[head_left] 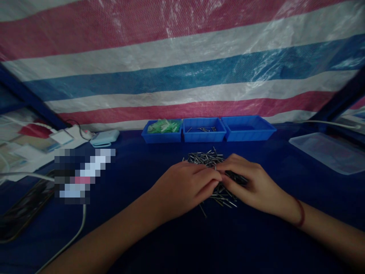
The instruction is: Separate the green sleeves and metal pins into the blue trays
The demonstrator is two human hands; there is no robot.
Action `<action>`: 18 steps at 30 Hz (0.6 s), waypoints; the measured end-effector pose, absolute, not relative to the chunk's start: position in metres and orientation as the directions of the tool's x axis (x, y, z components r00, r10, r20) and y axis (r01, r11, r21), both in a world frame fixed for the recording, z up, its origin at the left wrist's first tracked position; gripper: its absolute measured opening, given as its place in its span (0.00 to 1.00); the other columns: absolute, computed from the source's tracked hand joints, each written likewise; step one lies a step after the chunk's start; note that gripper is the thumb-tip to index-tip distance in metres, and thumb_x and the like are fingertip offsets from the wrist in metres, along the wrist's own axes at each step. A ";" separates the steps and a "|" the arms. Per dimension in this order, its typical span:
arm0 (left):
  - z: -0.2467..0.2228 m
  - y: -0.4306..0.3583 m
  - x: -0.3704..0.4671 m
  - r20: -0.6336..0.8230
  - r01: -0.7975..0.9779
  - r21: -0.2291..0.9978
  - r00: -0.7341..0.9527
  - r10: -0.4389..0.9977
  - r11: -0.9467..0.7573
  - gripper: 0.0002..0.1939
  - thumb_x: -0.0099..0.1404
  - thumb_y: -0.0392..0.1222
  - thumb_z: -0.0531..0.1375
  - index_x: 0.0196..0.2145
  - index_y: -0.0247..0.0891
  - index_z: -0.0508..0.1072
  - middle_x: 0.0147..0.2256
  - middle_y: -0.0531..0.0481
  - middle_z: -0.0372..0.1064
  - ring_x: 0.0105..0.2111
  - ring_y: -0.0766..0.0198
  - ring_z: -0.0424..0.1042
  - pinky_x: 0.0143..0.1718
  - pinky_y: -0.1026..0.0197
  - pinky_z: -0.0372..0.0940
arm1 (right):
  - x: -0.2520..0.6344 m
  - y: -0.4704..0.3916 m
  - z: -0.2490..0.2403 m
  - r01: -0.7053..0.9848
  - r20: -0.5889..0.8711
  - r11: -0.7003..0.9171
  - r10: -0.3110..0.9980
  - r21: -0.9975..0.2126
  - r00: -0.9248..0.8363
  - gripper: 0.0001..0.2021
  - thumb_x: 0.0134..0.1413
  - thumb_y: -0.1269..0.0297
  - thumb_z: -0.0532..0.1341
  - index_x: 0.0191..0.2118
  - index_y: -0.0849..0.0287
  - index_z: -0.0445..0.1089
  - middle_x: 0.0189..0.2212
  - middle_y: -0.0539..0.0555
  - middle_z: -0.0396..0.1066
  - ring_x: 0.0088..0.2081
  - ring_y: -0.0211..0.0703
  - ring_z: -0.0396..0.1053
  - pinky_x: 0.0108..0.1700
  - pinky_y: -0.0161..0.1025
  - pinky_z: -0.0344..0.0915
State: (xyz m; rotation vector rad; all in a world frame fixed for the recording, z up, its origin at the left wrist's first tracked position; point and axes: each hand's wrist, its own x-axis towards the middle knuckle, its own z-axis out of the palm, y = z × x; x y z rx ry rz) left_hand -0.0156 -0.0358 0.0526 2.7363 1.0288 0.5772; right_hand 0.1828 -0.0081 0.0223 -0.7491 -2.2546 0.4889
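Observation:
A loose pile of thin metal pins [224, 198], some dark and some shiny, lies on the dark blue table under my hands. My left hand [185, 182] reaches over the pile from the left, its fingers curled and closed; anything inside them is hidden. From the right comes my right hand [251, 180], thumb and forefinger pinched together and meeting the left fingertips. A small bright metal pin [215, 167] shows at the right fingertips, most of it covered. A dark red band circles the right wrist.
Behind the pile stand a blue bin [162, 137] of green-and-clear small pieces, a blue bin [203, 136] with several pins, and another blue bin [251, 133]. A translucent lid [327, 152] lies right. Left are a phone [27, 207], a white cable [81, 224] and a light-blue case [104, 137].

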 end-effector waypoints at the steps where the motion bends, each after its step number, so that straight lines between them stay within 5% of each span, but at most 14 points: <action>1: 0.053 -0.037 -0.015 0.311 0.590 0.317 0.674 0.670 -0.742 0.06 0.66 0.37 0.53 0.41 0.38 0.68 0.37 0.51 0.72 0.35 0.66 0.71 0.37 0.63 0.61 | 0.182 -0.010 0.023 0.346 0.474 0.713 0.678 -0.610 -0.562 0.07 0.55 0.67 0.56 0.37 0.57 0.70 0.29 0.52 0.72 0.31 0.40 0.69 0.33 0.39 0.66; 6: 0.046 -0.037 -0.013 0.313 0.555 0.471 0.622 0.718 -0.686 0.03 0.66 0.39 0.54 0.37 0.39 0.67 0.34 0.54 0.71 0.32 0.68 0.71 0.34 0.66 0.62 | 0.176 -0.014 0.022 0.225 0.318 0.455 0.830 -0.862 -0.459 0.07 0.55 0.62 0.57 0.36 0.56 0.71 0.27 0.50 0.73 0.30 0.39 0.71 0.29 0.34 0.68; 12: 0.038 -0.035 -0.010 0.263 0.560 0.643 0.479 0.838 -0.522 0.07 0.63 0.40 0.57 0.40 0.38 0.64 0.33 0.54 0.71 0.28 0.69 0.69 0.28 0.67 0.61 | 0.175 -0.015 0.019 0.222 0.353 0.469 0.839 -0.854 -0.414 0.05 0.53 0.63 0.60 0.34 0.56 0.72 0.27 0.50 0.73 0.28 0.37 0.70 0.28 0.33 0.67; 18: 0.039 -0.032 -0.010 0.264 0.570 0.631 0.480 0.836 -0.527 0.05 0.64 0.38 0.55 0.36 0.37 0.70 0.29 0.54 0.69 0.26 0.70 0.66 0.28 0.67 0.60 | 0.175 -0.016 0.020 0.223 0.424 0.527 0.821 -0.820 -0.381 0.06 0.53 0.65 0.60 0.37 0.54 0.73 0.30 0.51 0.73 0.30 0.38 0.70 0.31 0.35 0.68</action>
